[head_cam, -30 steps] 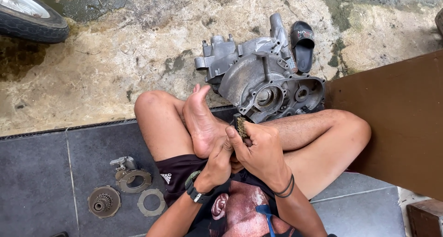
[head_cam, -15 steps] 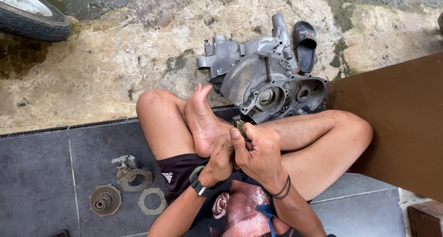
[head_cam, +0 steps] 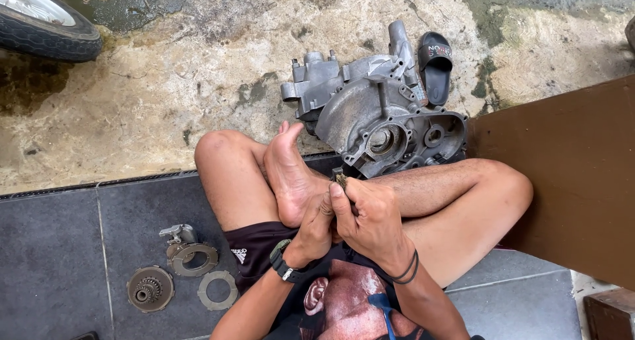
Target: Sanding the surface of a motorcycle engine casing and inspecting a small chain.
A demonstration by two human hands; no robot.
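I sit cross-legged on dark floor tiles with both hands raised in front of my lap. My right hand pinches a small dark metal part between thumb and fingers. My left hand, with a black watch on the wrist, is curled against the right one from below and grips the same part; most of the part is hidden by fingers. Just beyond my hands lies a grey aluminium engine crankcase on the ground, its open side with bearing holes facing me.
A black sandal lies behind the crankcase. A toothed clutch part, a flat ring and another ring under a small metal piece lie on the tiles at left. A tyre shows top left, a brown board at right.
My hands have stayed together on the small part, which has turned a little between my fingers. The view has shifted slightly.
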